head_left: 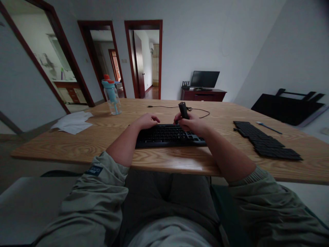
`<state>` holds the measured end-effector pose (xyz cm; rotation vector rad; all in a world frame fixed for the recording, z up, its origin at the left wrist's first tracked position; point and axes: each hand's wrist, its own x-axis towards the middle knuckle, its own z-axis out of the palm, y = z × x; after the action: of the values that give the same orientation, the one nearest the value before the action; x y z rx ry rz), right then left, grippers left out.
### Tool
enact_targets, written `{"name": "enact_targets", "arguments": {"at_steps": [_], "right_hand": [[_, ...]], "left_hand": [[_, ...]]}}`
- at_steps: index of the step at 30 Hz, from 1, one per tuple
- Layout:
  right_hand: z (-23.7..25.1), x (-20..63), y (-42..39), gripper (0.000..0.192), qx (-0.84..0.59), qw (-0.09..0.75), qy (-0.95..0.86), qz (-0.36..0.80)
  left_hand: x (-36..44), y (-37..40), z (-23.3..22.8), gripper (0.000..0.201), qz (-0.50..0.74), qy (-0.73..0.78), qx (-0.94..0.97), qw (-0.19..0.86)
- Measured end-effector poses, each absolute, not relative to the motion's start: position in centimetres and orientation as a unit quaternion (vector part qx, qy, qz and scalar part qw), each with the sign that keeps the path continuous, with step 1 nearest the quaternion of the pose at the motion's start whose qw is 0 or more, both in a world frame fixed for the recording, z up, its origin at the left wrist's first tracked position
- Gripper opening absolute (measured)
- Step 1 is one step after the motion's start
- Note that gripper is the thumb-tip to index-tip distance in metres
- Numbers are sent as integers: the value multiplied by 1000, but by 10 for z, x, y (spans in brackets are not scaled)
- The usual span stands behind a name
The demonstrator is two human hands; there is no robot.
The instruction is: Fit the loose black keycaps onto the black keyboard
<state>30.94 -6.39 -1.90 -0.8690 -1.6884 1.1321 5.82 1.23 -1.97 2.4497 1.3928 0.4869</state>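
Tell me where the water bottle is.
In the head view, the water bottle stands on the table toward the far left, just behind and right of the white sheets.

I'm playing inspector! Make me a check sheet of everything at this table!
Surface: wooden table, light brown
Job's things: black keyboard, near the front edge; small black tool
Clutter: white sheets and bottle on the left; black key-like pieces and thin stick on the right
Hands: left hand at the keyboard's left part; right hand gripping the tool
Cables: dark cable behind the keyboard
Surroundings: screen on a cabinet; doorways
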Motion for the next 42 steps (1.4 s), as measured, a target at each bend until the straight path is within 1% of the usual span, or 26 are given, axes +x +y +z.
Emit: {"name": "enact_targets", "arguments": {"at_steps": [6,9,11,16,19,25,30,33,37,42], "right_hand": [[-20,311,-62,19,-341,441,-693,458],[-21,314,-59,23,-359,417,-721,421],[-22,313,-58,22,-380,385,-752,377],[-27,309,-55,13,-410,261,-824,292],[-31,308,-54,5,-430,227,-836,254],[-34,306,-54,18,-450,227,-834,225],[-34,310,-52,13,-435,249,-830,247],[-34,313,-52,12,-438,254,-828,241],[-32,311,-54,11,-431,231,-843,225],[-33,307,-55,7,-430,213,-861,170]], "left_hand": [[60,9,-17,37,163,486,848,135],[60,8,-16,37,166,486,847,139],[59,9,-17,37,169,489,844,143],[59,10,-19,35,172,490,842,143],[60,7,-18,35,170,492,842,142],[61,7,-18,32,172,491,841,150],[59,10,-21,32,174,486,844,147],[59,11,-21,33,175,482,845,150],[59,10,-21,33,177,481,846,146],[59,11,-20,34,173,480,848,142]]}}
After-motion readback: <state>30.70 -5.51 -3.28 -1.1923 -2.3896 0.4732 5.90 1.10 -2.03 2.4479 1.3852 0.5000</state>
